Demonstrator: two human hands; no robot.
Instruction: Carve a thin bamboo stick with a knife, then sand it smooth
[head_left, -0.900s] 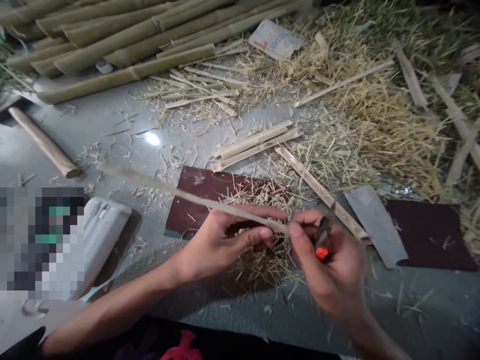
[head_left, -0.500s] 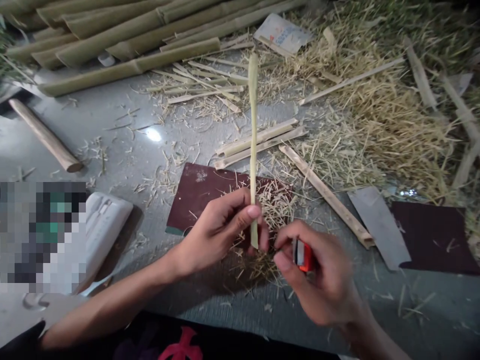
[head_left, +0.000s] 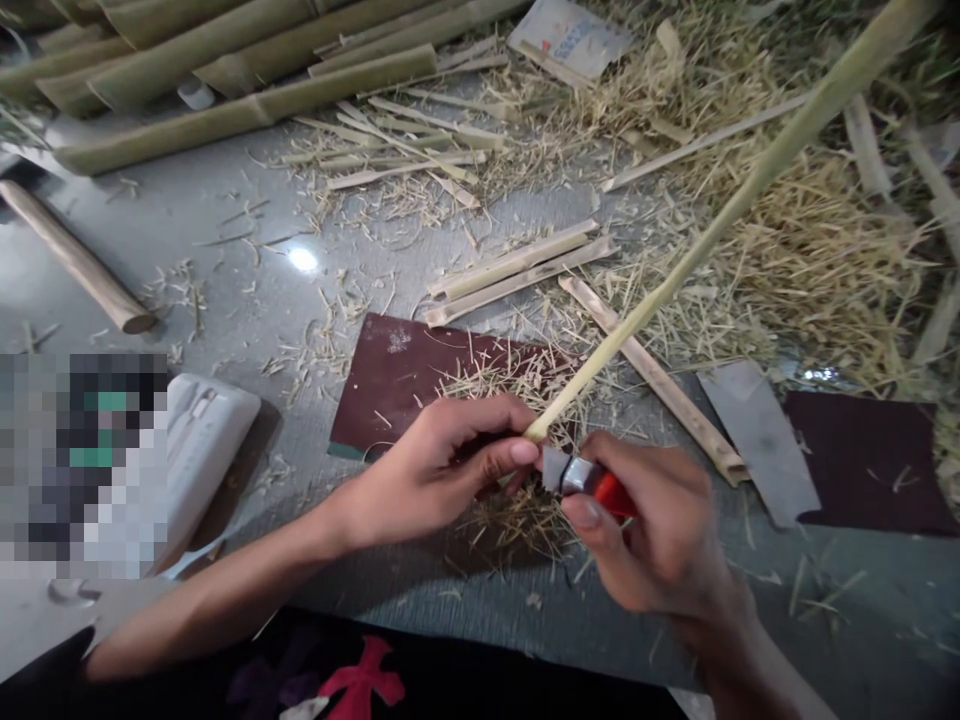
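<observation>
My left hand (head_left: 465,465) pinches the near end of a long, pale green bamboo strip (head_left: 675,275) between thumb and fingers. The strip slants up to the far right, narrow by my hand and broader toward its far end. In my right hand (head_left: 660,525) is a utility knife (head_left: 611,492) with a red handle, gripped in curled fingers. Its short metal blade (head_left: 555,468) points left, close to my left fingertips and the strip's near end; whether it touches the strip I cannot tell. Shavings (head_left: 517,525) lie beneath both hands.
Brown sandpaper (head_left: 390,375) lies under the shavings, with another dark sheet (head_left: 874,460) at right. Split bamboo pieces (head_left: 525,270) rest beyond my hands. Bamboo lengths (head_left: 247,115) are piled at the back left. A wooden rod (head_left: 75,255) and a white device (head_left: 214,430) are at left.
The bamboo strip has swung from upright to slanting up and right, its far end nearer the camera. The knife has turned, and its blade now shows beside my left fingers.
</observation>
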